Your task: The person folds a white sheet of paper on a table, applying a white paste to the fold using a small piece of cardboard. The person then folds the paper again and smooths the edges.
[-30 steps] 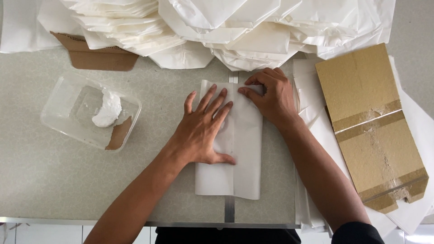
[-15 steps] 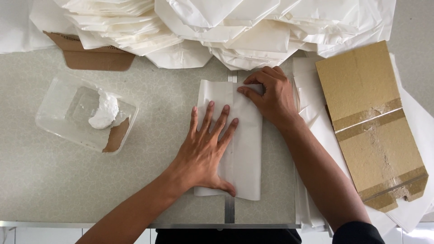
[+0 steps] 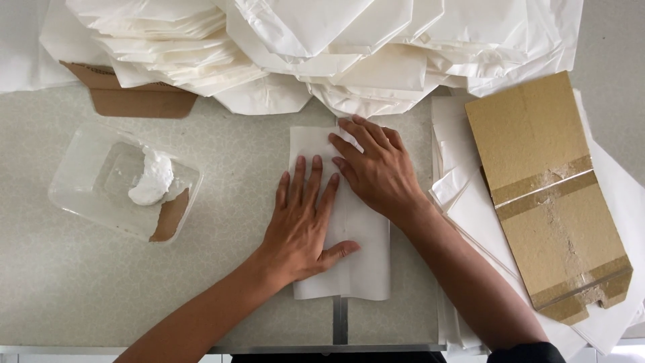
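Observation:
A white folded paper bag lies lengthwise on the pale speckled table, in the middle. My left hand presses flat on its left half, fingers spread and pointing away from me. My right hand rests flat on the bag's upper right part, fingertips near its top edge. Neither hand grips anything.
A big heap of white paper bags fills the far side. A clear plastic tub with white paste stands at left. A taped cardboard sheet lies on white sheets at right. Brown cardboard pokes out under the heap.
My left hand has slid toward me down the bag, smoothing it. My right hand has stayed at the bag's top. The view has shifted slightly.

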